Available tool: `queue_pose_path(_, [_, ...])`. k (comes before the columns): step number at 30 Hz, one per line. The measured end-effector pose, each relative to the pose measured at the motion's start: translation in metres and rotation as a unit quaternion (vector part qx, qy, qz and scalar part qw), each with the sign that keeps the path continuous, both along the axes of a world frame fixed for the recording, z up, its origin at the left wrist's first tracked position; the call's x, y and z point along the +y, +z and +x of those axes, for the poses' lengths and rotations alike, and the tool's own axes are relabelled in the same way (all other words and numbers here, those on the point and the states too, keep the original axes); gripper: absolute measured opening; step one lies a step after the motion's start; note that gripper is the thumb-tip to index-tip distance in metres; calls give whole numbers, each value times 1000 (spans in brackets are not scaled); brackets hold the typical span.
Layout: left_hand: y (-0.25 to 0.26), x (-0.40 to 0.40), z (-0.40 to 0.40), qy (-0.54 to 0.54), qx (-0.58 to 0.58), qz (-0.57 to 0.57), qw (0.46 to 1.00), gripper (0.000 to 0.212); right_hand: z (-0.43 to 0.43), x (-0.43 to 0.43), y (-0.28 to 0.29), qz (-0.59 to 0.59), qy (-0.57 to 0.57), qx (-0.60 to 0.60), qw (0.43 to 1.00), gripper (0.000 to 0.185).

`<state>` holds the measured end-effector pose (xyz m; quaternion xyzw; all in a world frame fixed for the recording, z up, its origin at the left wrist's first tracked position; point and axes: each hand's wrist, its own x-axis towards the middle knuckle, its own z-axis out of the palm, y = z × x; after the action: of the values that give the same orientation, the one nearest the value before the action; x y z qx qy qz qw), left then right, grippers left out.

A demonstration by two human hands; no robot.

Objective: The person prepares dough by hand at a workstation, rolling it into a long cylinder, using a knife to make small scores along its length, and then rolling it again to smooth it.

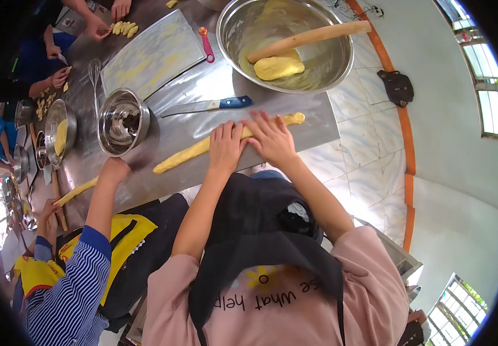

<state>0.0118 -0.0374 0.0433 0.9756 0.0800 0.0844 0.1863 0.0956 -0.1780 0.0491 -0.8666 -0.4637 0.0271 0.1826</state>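
A long rope of yellow dough (184,156) lies slantwise on the steel table (318,125) in front of me. My left hand (225,146) rests flat across its middle, palm down. Just right of it, my right hand (273,137) presses on the same rope with the fingers spread, and the two hands touch near the thumbs. Both ends of the dough stick out past my hands; the part under the palms is hidden. Beyond the rope lies a knife (231,102) with a blue handle, its blade pointing left.
A large steel bowl (231,65) holds a dough lump (279,67) and a wooden rolling pin (309,41). A small bowl (117,136) with dark filling, a whisk (95,73), a floured tray (154,56) and a pink-handled tool (207,47) stand farther off. A co-worker at left handles another dough rope (76,191).
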Motion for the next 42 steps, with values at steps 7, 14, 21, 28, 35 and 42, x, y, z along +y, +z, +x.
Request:
queue_pose_path(7, [8,-6,1,15,9,35,999,52,31,-42,-4,-50,-162,-10,986,55])
queue_pose_path(14, [14,-24,25,-32,-51,-37,997,57,57,-61,19,-13,-18,91,996,57])
queue_pose_path(21, [1,-64,88,-112,-49,-82,989,43,115,-72,28,11,128,161,979,42])
queue_pose_path(28, [-8,-76,94,-102,-69,-62,990,31,119,-80,27,0,101,147,984,39])
queue_pose_path(35, [-12,-84,96,-114,-52,15,992,38,107,-84,25,65,59,156,984,39])
queue_pose_path(42, [-7,-96,84,-25,-105,49,993,57,53,-67,13,98,-19,94,991,59])
